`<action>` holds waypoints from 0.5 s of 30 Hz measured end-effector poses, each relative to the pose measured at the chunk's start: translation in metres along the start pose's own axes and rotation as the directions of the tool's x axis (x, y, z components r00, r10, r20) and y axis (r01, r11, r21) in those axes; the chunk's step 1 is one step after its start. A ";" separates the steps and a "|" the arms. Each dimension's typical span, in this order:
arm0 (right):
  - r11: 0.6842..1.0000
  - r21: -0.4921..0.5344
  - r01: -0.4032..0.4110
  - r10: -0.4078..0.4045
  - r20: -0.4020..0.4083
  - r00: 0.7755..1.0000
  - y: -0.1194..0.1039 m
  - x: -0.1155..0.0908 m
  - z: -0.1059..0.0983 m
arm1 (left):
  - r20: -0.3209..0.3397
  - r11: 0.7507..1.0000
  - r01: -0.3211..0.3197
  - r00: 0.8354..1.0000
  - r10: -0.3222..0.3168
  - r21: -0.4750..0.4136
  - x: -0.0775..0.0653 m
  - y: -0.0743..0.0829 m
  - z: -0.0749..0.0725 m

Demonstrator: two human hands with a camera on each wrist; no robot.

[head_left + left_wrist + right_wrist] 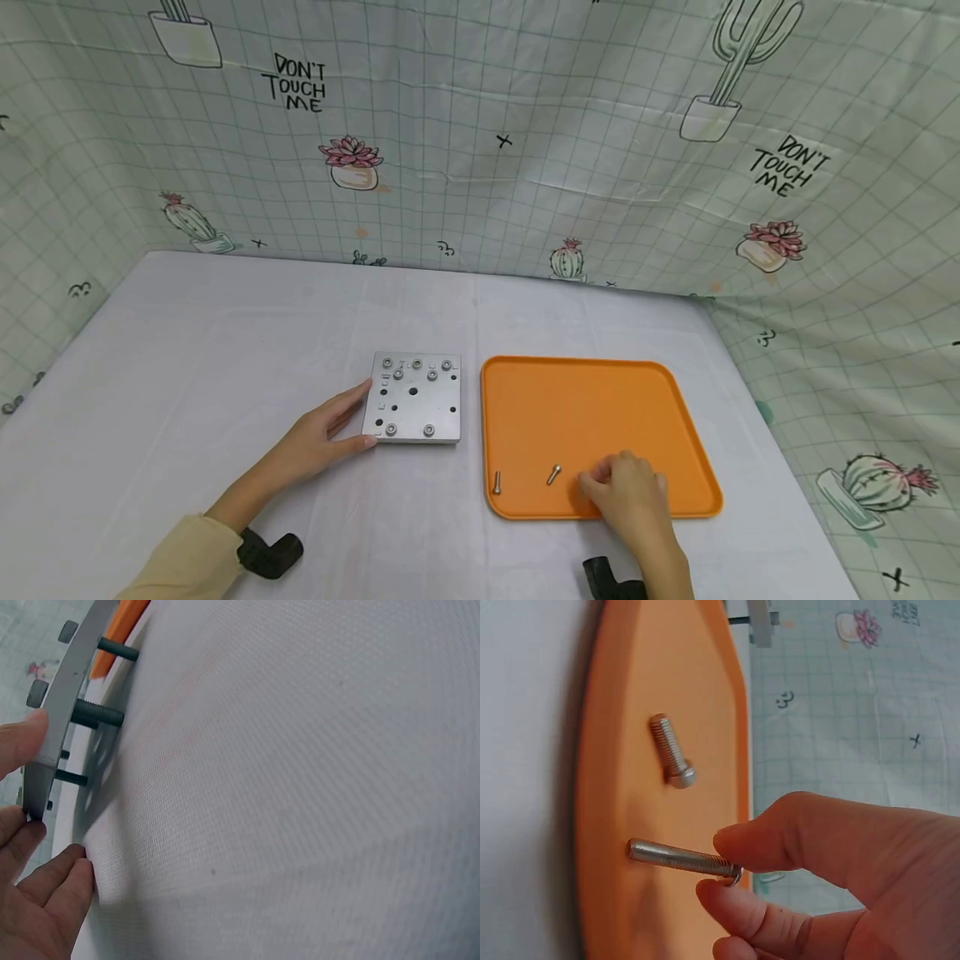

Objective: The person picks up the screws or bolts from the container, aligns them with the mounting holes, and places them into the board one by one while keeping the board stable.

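A silver metal plate [431,408] with several socket head bolts in its holes lies left of the orange tray [585,400]. My left hand [318,437] holds the plate by its left side, thumb at the near corner and fingers farther up the edge. In the left wrist view, threaded bolt shanks [101,712] stick out of the plate's underside. Over the near part of the tray, my right hand [630,496] pinches a socket head bolt [679,857] near its head between thumb and finger. The bolt's threaded end points toward the tray.
Two loose bolts lie in the tray: one bolt [553,475] just left of my right hand, another bolt [497,483] by the left rim. A white cloth [262,333] covers the table. A patterned curtain [465,192] hangs behind and at the sides.
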State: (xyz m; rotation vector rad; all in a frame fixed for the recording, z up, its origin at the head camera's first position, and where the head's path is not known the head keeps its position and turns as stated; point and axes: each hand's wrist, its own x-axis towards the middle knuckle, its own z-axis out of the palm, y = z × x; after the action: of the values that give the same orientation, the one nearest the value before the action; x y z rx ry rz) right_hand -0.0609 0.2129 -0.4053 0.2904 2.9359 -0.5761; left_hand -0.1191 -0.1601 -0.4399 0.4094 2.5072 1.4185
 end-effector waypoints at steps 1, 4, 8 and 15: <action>1.000 0.005 0.014 -0.014 -0.023 1.000 -0.002 0.000 -0.001 | 0.000 1.000 -0.001 1.000 0.001 -0.002 0.000 0.000 0.000; 0.998 0.027 0.061 -0.058 -0.101 0.993 -0.010 0.004 -0.005 | -0.001 1.000 -0.004 1.000 0.004 -0.006 0.000 -0.001 0.000; 0.990 0.040 0.137 -0.127 -0.198 0.972 -0.026 0.012 -0.011 | 0.002 1.000 -0.009 1.000 0.009 -0.009 0.000 -0.002 -0.001; 0.929 0.079 0.362 -0.326 -0.286 0.901 -0.055 0.028 -0.018 | 0.006 1.000 -0.012 1.000 0.012 -0.006 0.000 -0.002 0.000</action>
State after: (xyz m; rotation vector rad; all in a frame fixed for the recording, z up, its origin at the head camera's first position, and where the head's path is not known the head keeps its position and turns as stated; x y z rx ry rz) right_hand -0.1020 0.1744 -0.3738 -0.1626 3.2434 -0.8385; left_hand -0.1200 -0.1612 -0.4417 0.4270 2.4995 1.4265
